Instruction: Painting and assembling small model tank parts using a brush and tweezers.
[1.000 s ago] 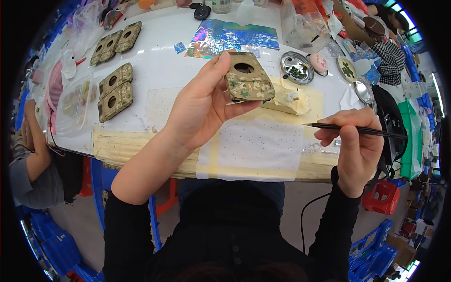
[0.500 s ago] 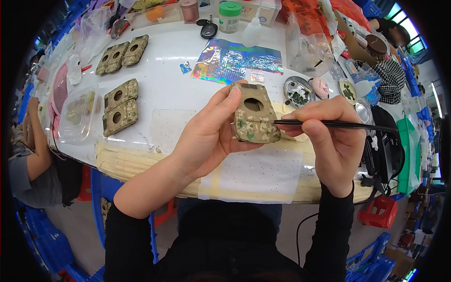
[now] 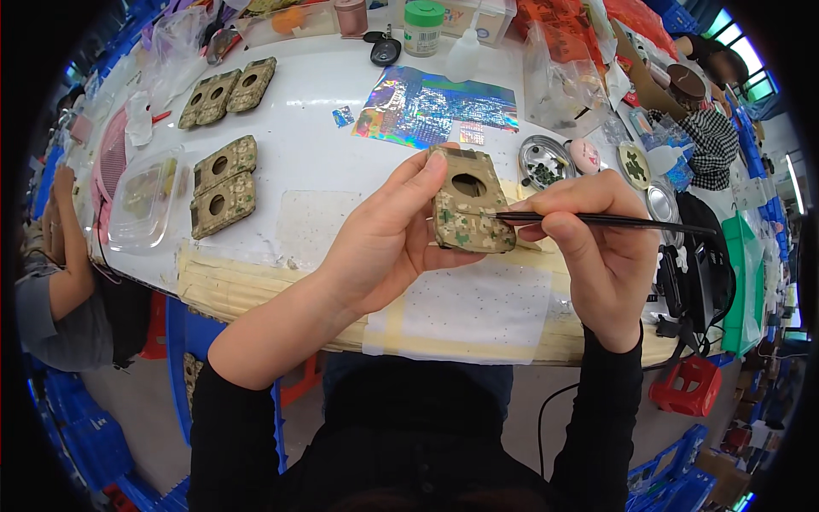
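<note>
My left hand [image 3: 388, 226] is closed around the side of a camouflage-patterned model tank hull [image 3: 463, 212] with a round hole in its top, thumb at the upper left edge. Between the thumb and fingers of my right hand [image 3: 597, 247] is a slim black pointed tool [image 3: 614, 220]; whether it is a fine brush or tweezers I cannot tell. Its tip is at the right part of the hull's surface, below the hole. Similar hulls lie to the left, in a near group [image 3: 223, 189] and a far group [image 3: 229, 92].
A round metal dish [image 3: 546, 162] with dark green bits stands right of the hull. Speckled white paper [image 3: 461, 316] lies at the table's front edge. Beyond are a shiny holographic sheet [image 3: 409, 107], a green-lidded jar [image 3: 422, 30] and a white squeeze bottle [image 3: 463, 58]. A clear plastic box [image 3: 145, 200] stands left.
The tool's tip has shifted to the right across the hull. The hull has moved slightly right and up, still in my left hand.
</note>
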Motion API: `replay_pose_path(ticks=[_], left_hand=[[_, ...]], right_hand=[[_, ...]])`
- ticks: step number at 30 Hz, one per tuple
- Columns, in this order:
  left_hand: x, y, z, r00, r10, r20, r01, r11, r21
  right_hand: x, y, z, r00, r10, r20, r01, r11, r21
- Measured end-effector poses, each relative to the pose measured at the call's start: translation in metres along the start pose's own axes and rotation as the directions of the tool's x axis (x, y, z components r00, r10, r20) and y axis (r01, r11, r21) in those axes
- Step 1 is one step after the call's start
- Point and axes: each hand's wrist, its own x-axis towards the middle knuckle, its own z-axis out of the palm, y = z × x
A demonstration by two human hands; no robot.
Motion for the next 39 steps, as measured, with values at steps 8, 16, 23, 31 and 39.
replay_pose_path(ticks=[8, 16, 23, 31, 39], left_hand=[[-0.0001, 0.0002, -0.0017, 1.0, 0.004, 0.011, -0.004, 1.0, -0.006], [-0.0002, 0.0004, 0.0, 1.0, 0.018, 0.005, -0.018, 1.0, -0.005], [0.0006, 0.0002, -0.0013, 1.0, 0.013, 0.007, -0.013, 1.0, -0.01], [-0.0008, 0.0011, 0.0006, 1.0, 0.008, -0.006, -0.008, 1.0, -0.014], [-0.0007, 0.0018, 0.0016, 1.0, -0.003, -0.009, 0.003, 1.0, -0.003]], right_hand=[[-0.0008, 0.0025, -0.0003, 1.0, -0.02, 0.007, 0.02, 0.999, -0.031], [-0.0005, 0.003, 0.0003, 0.999, -0.04, 0.002, 0.04, 0.998, -0.047], [0.0002, 0.0012, 0.0006, 1.0, -0.025, 0.002, 0.026, 0.998, -0.051], [0.0007, 0.003, 0.0007, 0.997, -0.083, 0.004, 0.083, 0.993, -0.089], [-0.0002, 0.0031, 0.001, 0.996, -0.09, -0.001, 0.09, 0.992, -0.094]])
